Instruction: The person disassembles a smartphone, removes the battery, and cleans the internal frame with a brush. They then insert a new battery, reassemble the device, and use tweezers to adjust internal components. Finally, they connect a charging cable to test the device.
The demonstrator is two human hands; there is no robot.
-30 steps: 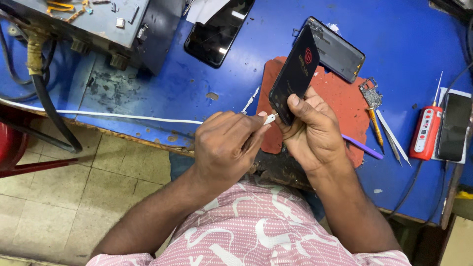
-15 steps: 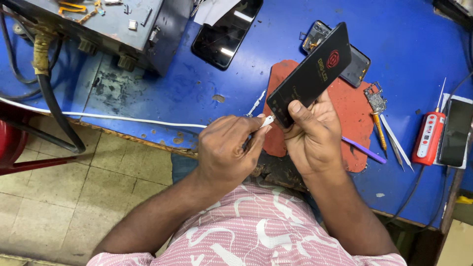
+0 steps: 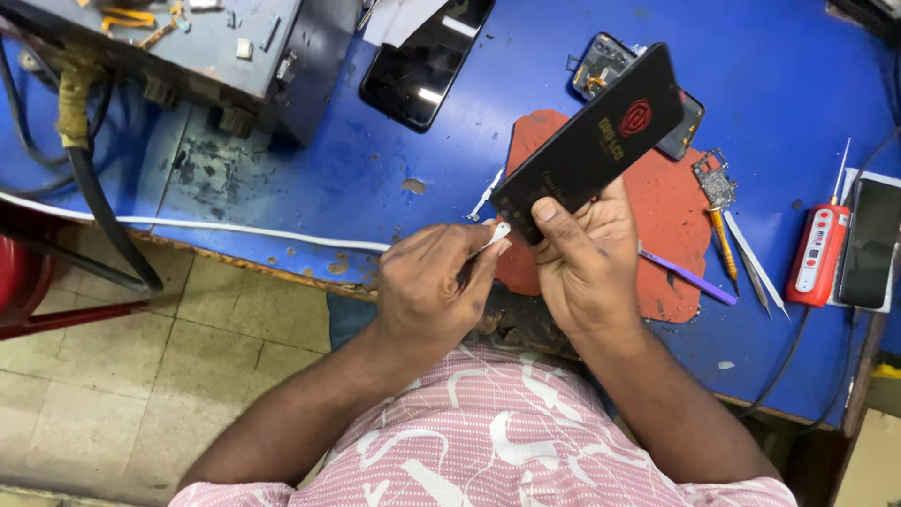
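My right hand (image 3: 587,258) grips the black panel (image 3: 589,141); left fingers (image 3: 441,282) pinch a white pick (image 3: 495,235) at its corner, above the bench's (image 3: 375,178) front edge.

A black phone panel (image 3: 591,141) with a round red logo and pale lettering tilts above the red mat, held by the right hand (image 3: 587,258). A dark glossy screen (image 3: 427,61) lies on the blue table at top. Another dark screen (image 3: 871,242) lies at the right edge.

Left hand (image 3: 436,286) fisted, fingers pinched; right hand (image 3: 587,258) raised, fingers curled gripping.
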